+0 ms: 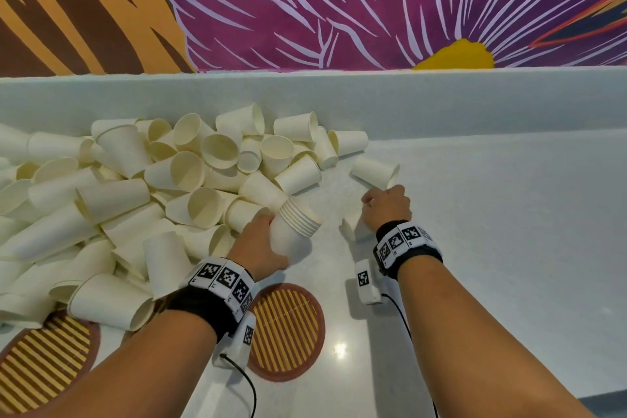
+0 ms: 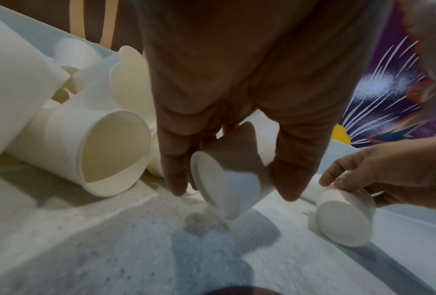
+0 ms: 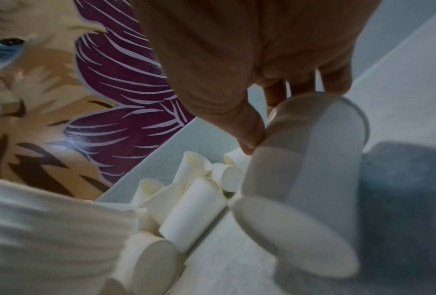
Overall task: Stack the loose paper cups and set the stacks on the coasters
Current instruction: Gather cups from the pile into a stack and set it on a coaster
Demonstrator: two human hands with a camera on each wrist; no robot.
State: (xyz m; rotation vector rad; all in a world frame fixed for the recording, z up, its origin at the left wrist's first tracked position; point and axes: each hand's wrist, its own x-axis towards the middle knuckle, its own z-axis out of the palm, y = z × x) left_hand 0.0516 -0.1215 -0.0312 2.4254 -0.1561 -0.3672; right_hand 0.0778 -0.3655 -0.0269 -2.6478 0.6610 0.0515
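My left hand (image 1: 268,234) grips a nested stack of white paper cups (image 1: 297,224), tilted with its rims up and to the right, at the right edge of the pile of loose cups (image 1: 152,180). In the left wrist view the stack's base (image 2: 219,189) sits between my thumb and fingers, just above the counter. My right hand (image 1: 383,204) curls over a single cup (image 3: 300,179) lying on its side, its base (image 1: 349,229) showing beside my wrist. Another loose cup (image 1: 375,173) lies just beyond that hand. Two round striped coasters (image 1: 286,326) (image 1: 44,360) lie near me.
The white counter (image 1: 492,214) stretches to the right of my hands. A raised ledge (image 1: 441,102) runs along the back under a painted wall. Loose cups overlap the left coaster's far edge.
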